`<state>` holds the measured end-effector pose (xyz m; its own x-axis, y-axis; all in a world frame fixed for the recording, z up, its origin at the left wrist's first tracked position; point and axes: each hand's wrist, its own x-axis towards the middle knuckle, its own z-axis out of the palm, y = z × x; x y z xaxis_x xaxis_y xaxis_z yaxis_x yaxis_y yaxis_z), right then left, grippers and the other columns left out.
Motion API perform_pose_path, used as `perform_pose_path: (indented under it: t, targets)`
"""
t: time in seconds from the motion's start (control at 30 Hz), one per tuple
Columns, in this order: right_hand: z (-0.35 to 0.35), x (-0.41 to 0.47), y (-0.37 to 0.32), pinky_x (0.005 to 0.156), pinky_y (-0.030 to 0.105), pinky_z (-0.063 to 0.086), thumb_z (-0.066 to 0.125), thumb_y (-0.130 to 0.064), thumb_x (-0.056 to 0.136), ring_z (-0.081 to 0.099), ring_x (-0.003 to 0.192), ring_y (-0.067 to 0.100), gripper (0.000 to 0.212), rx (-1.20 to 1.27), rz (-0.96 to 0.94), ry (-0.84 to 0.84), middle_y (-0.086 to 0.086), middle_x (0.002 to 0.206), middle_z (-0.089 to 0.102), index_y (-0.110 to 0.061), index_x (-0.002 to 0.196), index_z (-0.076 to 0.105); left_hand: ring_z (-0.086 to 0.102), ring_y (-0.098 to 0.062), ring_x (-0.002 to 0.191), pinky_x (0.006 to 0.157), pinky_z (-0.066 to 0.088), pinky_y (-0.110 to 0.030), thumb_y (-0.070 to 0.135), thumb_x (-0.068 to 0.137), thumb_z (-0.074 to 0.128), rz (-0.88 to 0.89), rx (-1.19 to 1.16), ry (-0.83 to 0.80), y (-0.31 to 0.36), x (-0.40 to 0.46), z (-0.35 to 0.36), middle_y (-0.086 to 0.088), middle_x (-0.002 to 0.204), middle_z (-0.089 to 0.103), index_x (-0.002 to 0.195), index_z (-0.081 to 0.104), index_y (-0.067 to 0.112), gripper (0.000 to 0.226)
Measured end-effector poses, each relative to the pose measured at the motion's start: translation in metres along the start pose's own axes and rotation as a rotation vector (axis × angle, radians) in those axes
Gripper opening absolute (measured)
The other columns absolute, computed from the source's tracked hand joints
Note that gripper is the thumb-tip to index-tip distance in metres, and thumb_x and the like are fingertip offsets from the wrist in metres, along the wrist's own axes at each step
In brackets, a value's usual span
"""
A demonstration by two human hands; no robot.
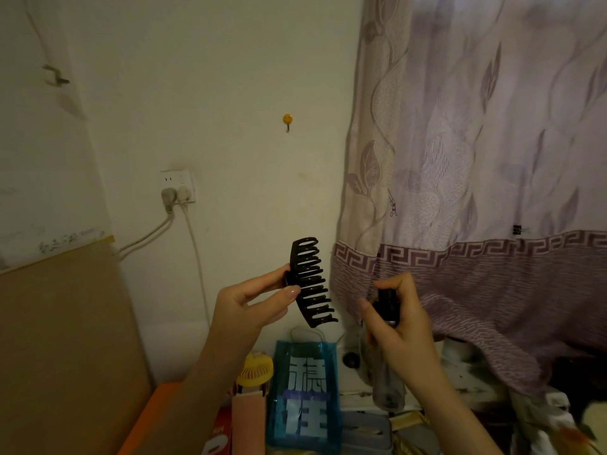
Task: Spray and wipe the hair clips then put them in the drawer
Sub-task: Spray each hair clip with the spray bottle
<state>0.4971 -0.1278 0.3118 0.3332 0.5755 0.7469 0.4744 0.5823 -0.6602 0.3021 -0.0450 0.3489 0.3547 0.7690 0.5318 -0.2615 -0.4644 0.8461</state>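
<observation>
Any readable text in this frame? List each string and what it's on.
"稳住": large pale characters on the blue plastic bag, below the hands.
Small line across the middle of the blue plastic bag: too blurred to read.
Red and white box at the bottom edge: print too small and cut off to read.
Faint scribbles on the wall above the cardboard panel: not legible.
Black hair clip and spray bottle: no text visible.

Premises: a domestic room, probably a bedroom or living corner of a home. Evidence: a patterned purple curtain (476,159) fills the right of the frame; a painted wall carries a socket (179,186) with two plugs at centre left and a yellow smiley-face hook (287,119) at centre. Personal clutter sits along the bottom edge, including a small yellow fan (255,370) and a blue bag (303,395).
</observation>
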Motion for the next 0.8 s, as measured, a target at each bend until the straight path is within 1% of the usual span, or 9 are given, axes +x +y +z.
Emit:
perform_pose_path:
  t: [0.13, 0.27, 0.37, 0.43, 0.53, 0.57, 0.63, 0.7, 0.8]
  targets:
    - [-0.002, -0.002, 0.002, 0.045, 0.023, 0.048, 0.062, -0.007, 0.088, 0.056, 0.047, 0.013, 0.030, 0.063, 0.052, -0.018, 0.001, 0.071, 0.057, -0.032, 0.096, 0.047, 0.070, -0.016, 0.096, 0.069, 0.056, -0.021, 0.023, 0.064, 0.072, -0.015, -0.010, 0.006, -0.003, -0.001, -0.001, 0.004, 0.100, 0.075, 0.103, 0.071, 0.025, 0.039]
    - [-0.003, -0.005, 0.001, 0.049, 0.025, 0.051, 0.067, -0.012, 0.085, 0.059, 0.051, 0.016, 0.035, 0.134, 0.092, -0.028, 0.005, 0.076, 0.057, -0.033, 0.106, 0.048, 0.070, -0.017, 0.095, 0.069, 0.057, -0.021, 0.021, 0.065, 0.071, -0.040, -0.020, 0.005, -0.007, -0.003, -0.003, 0.002, 0.100, 0.075, 0.104, 0.071, 0.022, 0.039]
    - [-0.004, -0.004, -0.003, 0.052, 0.027, 0.054, 0.070, -0.021, 0.077, 0.062, 0.055, 0.016, 0.052, 0.181, 0.120, -0.053, 0.003, 0.078, 0.061, -0.033, 0.121, 0.046, 0.072, -0.019, 0.092, 0.068, 0.057, -0.021, 0.020, 0.065, 0.071, -0.081, -0.051, -0.004, -0.009, -0.004, -0.002, 0.000, 0.099, 0.075, 0.102, 0.071, 0.021, 0.037]
    - [-0.005, -0.002, -0.006, 0.053, 0.031, 0.056, 0.072, -0.022, 0.074, 0.064, 0.061, 0.017, 0.064, 0.220, 0.135, -0.070, 0.003, 0.082, 0.065, -0.032, 0.129, 0.043, 0.072, -0.022, 0.089, 0.067, 0.057, -0.022, 0.019, 0.065, 0.070, -0.127, -0.098, -0.004, -0.011, -0.005, -0.001, -0.004, 0.097, 0.075, 0.099, 0.073, 0.020, 0.034]
    - [-0.005, 0.001, -0.009, 0.056, 0.037, 0.059, 0.074, -0.023, 0.070, 0.068, 0.076, 0.017, 0.071, 0.262, 0.155, -0.073, 0.003, 0.090, 0.068, -0.035, 0.132, 0.042, 0.073, -0.022, 0.083, 0.063, 0.057, -0.021, 0.022, 0.064, 0.071, -0.174, -0.135, -0.031, -0.013, -0.008, 0.002, -0.007, 0.094, 0.075, 0.090, 0.077, 0.025, 0.027]
    - [-0.005, 0.003, -0.010, 0.057, 0.036, 0.059, 0.075, -0.024, 0.069, 0.068, 0.081, 0.017, 0.072, 0.271, 0.162, -0.076, 0.001, 0.093, 0.069, -0.037, 0.132, 0.042, 0.073, -0.020, 0.079, 0.062, 0.056, -0.020, 0.022, 0.064, 0.071, -0.184, -0.136, -0.054, -0.014, -0.010, 0.002, -0.007, 0.091, 0.075, 0.089, 0.078, 0.025, 0.026]
    - [-0.004, 0.005, -0.012, 0.057, 0.034, 0.058, 0.076, -0.026, 0.068, 0.069, 0.089, 0.015, 0.075, 0.283, 0.180, -0.096, -0.004, 0.100, 0.069, -0.039, 0.133, 0.042, 0.072, -0.016, 0.070, 0.059, 0.055, -0.019, 0.023, 0.064, 0.072, -0.222, -0.146, -0.100, -0.015, -0.013, 0.004, -0.009, 0.086, 0.075, 0.093, 0.078, 0.022, 0.029]
    - [-0.005, 0.009, -0.012, 0.056, 0.030, 0.057, 0.076, -0.022, 0.068, 0.068, 0.094, 0.015, 0.076, 0.308, 0.208, -0.136, -0.009, 0.107, 0.069, -0.037, 0.134, 0.042, 0.072, -0.020, 0.075, 0.063, 0.056, -0.023, 0.024, 0.067, 0.072, -0.272, -0.153, -0.146, -0.018, -0.015, 0.005, -0.013, 0.092, 0.074, 0.102, 0.075, 0.018, 0.036]
    - [-0.006, 0.012, -0.011, 0.056, 0.026, 0.054, 0.075, -0.014, 0.068, 0.068, 0.098, 0.016, 0.074, 0.389, 0.256, -0.211, -0.006, 0.116, 0.068, -0.032, 0.133, 0.045, 0.070, -0.033, 0.095, 0.073, 0.058, -0.029, 0.024, 0.073, 0.070, -0.318, -0.179, -0.235, -0.022, -0.018, 0.004, -0.017, 0.106, 0.071, 0.109, 0.072, 0.014, 0.038]
